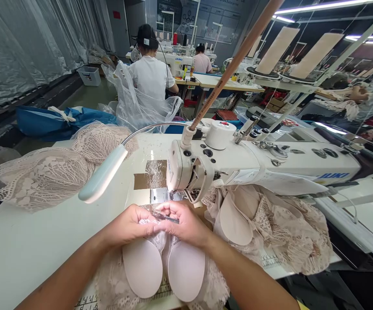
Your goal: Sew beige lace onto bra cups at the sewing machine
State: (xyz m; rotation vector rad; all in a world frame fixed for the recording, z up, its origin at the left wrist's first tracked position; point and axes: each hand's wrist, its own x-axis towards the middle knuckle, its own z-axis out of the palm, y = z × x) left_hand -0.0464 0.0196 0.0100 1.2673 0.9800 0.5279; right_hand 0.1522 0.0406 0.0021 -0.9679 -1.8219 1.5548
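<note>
A pale pink lace bra [143, 269] lies in front of me with its two moulded cups side by side. My left hand [135, 224] is closed, pinching the lace at the middle of the bra between thumb and fingers. My right hand [183, 224] is curled around thread snips [167, 217], a small dark metal tool whose tip points left toward my left fingers. Its thumb also meets the lace, close to my left thumb. Both hands are just in front of the needle area of a white sewing machine [219, 161]. Fingers partly hide the lace between them.
Beige lace pieces [44, 176] are heaped on the left of the white table [21, 254]. More cupped lace pieces [270, 224] lie right, under the machine arm. A bendable lamp [104, 174] leans over the left side. Two people sit at machines ahead.
</note>
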